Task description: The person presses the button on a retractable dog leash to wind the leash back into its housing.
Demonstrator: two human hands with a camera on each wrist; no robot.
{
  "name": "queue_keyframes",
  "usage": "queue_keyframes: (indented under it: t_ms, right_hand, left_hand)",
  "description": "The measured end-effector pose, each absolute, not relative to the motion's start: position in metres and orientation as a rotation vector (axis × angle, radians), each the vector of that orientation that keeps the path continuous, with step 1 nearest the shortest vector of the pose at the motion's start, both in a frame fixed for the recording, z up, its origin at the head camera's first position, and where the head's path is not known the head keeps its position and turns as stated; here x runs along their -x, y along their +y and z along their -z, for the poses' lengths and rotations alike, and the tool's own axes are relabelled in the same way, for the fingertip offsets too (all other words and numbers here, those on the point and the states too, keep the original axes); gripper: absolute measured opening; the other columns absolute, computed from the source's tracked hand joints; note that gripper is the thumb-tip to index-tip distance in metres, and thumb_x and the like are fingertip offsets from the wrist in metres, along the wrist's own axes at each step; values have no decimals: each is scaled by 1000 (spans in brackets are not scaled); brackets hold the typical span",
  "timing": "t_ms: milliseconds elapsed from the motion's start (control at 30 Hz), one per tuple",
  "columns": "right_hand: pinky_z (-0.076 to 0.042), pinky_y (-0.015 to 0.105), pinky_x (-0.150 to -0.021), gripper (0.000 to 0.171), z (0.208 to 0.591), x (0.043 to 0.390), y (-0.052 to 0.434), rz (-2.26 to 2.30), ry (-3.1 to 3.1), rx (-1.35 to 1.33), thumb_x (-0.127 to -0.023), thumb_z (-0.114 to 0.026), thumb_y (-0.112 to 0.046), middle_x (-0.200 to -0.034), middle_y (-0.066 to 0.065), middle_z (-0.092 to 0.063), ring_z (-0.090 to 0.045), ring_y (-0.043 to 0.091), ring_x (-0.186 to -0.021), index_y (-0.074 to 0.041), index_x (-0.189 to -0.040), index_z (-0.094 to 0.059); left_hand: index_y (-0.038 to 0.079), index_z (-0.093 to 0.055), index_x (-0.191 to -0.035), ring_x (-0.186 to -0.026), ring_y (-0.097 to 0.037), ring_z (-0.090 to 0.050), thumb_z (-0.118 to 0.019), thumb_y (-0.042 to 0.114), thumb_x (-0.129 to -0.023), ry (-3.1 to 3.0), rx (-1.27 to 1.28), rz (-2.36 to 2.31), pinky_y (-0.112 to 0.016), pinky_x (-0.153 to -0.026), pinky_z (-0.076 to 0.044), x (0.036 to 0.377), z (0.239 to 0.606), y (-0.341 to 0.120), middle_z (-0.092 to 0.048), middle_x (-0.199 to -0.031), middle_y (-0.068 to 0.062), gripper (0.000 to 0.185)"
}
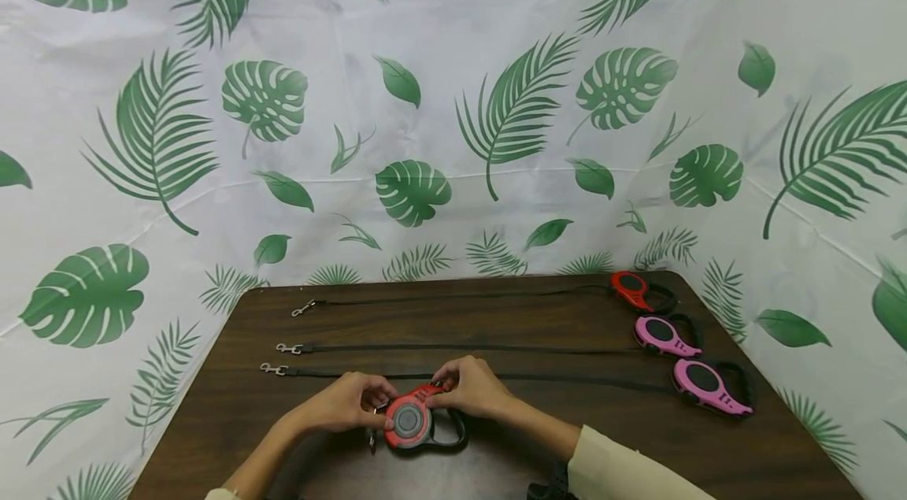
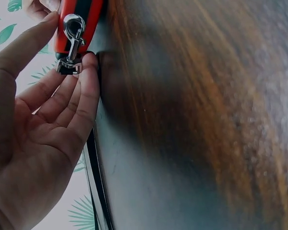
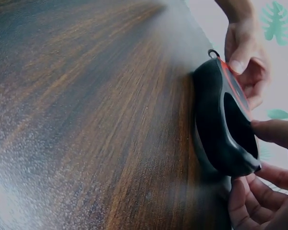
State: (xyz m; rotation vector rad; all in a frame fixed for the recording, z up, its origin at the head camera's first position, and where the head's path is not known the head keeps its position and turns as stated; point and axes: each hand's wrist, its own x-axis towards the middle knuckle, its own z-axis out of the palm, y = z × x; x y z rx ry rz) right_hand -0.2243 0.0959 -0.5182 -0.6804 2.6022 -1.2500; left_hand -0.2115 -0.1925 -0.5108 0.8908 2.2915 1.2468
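Both hands meet on a red retractable leash [image 1: 409,423] lying flat at the near edge of the table [image 1: 496,327]. The person's left hand [image 1: 347,403] curls its fingers against the left end of the case; its wrist view shows the thumb and fingertips [image 2: 89,67] pinching that end, right by the metal clip [image 2: 72,43] that hangs there. The right hand [image 1: 471,387] grips the far side of the same case with bent fingers, and its wrist view shows fingertips [image 3: 273,132] touching the black handle loop [image 3: 230,124], which rests on the wood. A cream sleeve [image 1: 623,472] covers the right forearm.

Beyond the red leash, three more leashes lie stretched across the table, their black cords running side by side. Just beyond it runs the cord [image 1: 567,380] of a pink leash [image 1: 708,386], whose case sits well to the right. Farther back lies a second pink leash [image 1: 662,335], and farthest back another red one [image 1: 634,291], near the table's far right corner. Each cord ends in a clip at the left; the nearest of these clips [image 1: 272,368] lies left of the held leash. A white cloth with green leaves [image 1: 425,90] hangs behind the table.
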Motion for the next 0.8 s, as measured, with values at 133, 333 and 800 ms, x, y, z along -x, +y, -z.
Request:
queue_keyframes:
  t_ms: [133, 333, 800]
  right_hand:
    - [-49, 22, -64, 32, 520, 224, 96, 1241, 2617, 689, -79, -94, -29, -78, -10, -67, -58, 0, -69, -10, -101, -82]
    - [-49, 22, -64, 33, 522, 224, 95, 1216, 2649, 702, -78, -95, -29, -79, -9, -68, -57, -1, -68, -9, -100, -81]
    - [-50, 23, -63, 36, 513, 224, 110, 1187, 2647, 734, -81, -93, -33, -85, -5, -73, -60, 2, -70, -10, -105, -80]
  left_hand:
    - [2, -73, -117, -92, -7, -67, -85, 22, -91, 2307, -914, -1238, -29, -82, -60, 210, 510, -193, -75, -101, -2, 35]
    - [1, -73, -116, -89, -6, -66, -87, 21, -90, 2344, -945, -1228, -31, -81, -60, 207, 510, -194, -74, -101, -5, 36]
    - [1, -71, -121, -95, -15, -71, -84, 26, -93, 2365, -978, -1266, -34, -84, -61, 209, 516, -203, -75, -108, -4, 40]
